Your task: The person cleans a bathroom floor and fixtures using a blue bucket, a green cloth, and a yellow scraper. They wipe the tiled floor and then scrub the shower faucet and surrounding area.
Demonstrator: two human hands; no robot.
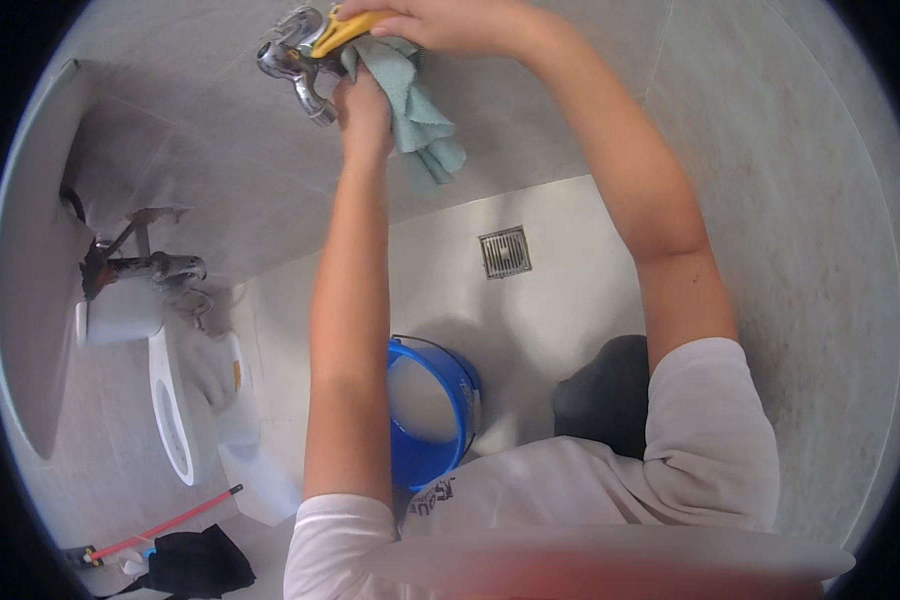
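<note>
A chrome wall tap (292, 64) is fixed to the grey tiled wall near the top of the head view. My right hand (412, 19) grips a yellow-handled tool (349, 31), whose lower end meets the tap's body; its kind cannot be told. Just right of the tap's spout, my left hand (364, 94) is raised with a pale green cloth (412, 105) that hangs down beside the wrist. Its fingertips are partly hidden behind the cloth and the tap.
Below my arms a blue bucket (469, 390) holds cloudy liquid. A square metal floor drain (505, 253) lies beyond it. At left are a glass-edged panel (34, 262), a corroded pipe fitting (150, 266) and a white toilet (172, 420). A red pole (169, 521) and black cloth (199, 562) lie lower left.
</note>
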